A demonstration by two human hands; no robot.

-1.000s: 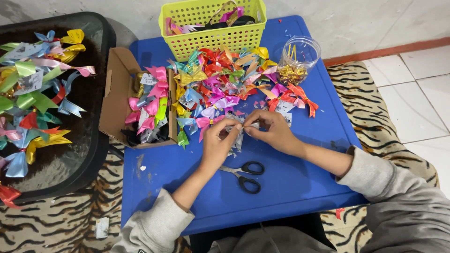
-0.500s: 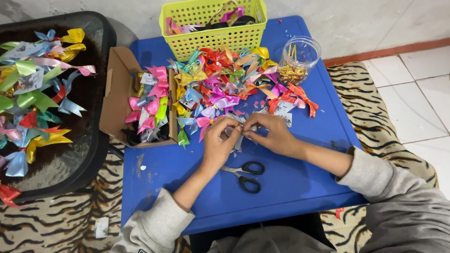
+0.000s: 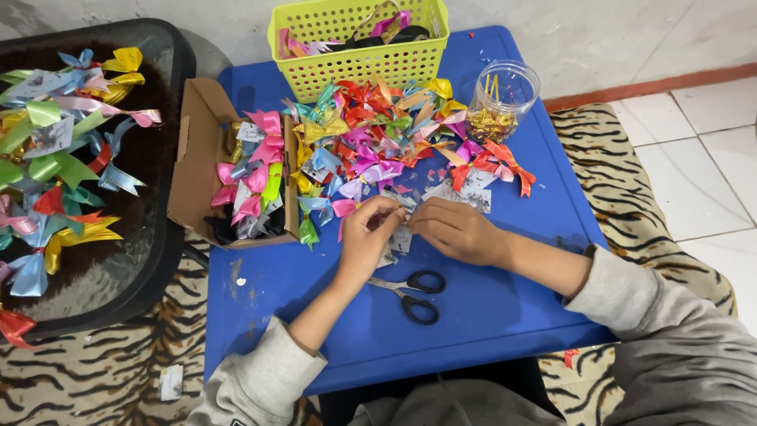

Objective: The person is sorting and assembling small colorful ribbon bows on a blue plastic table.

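While both hands meet at the middle of the blue tabletop (image 3: 505,315), the left hand (image 3: 369,237) pinches a small silvery paper tag (image 3: 400,238) between thumb and fingertips, and the right hand (image 3: 457,230), fingers curled narrow, works the same tag from three o'clock. Whether the right hand actually grips it I cannot tell; its fingers hide the contact. Scissors (image 3: 412,290) lie closed at six o'clock, just below the wrists. A heap of ribbon bows (image 3: 378,142) spreads at twelve o'clock, with a yellow basket (image 3: 359,47) behind it, a clear jar (image 3: 502,102) at one o'clock, and a cardboard box (image 3: 206,162) of more bows at nine o'clock. Risks: the tag is tiny and looks slick, so a loose pinch could drop it among the scraps, where it would blend in. A wrist sliding back could also nudge the scissors.
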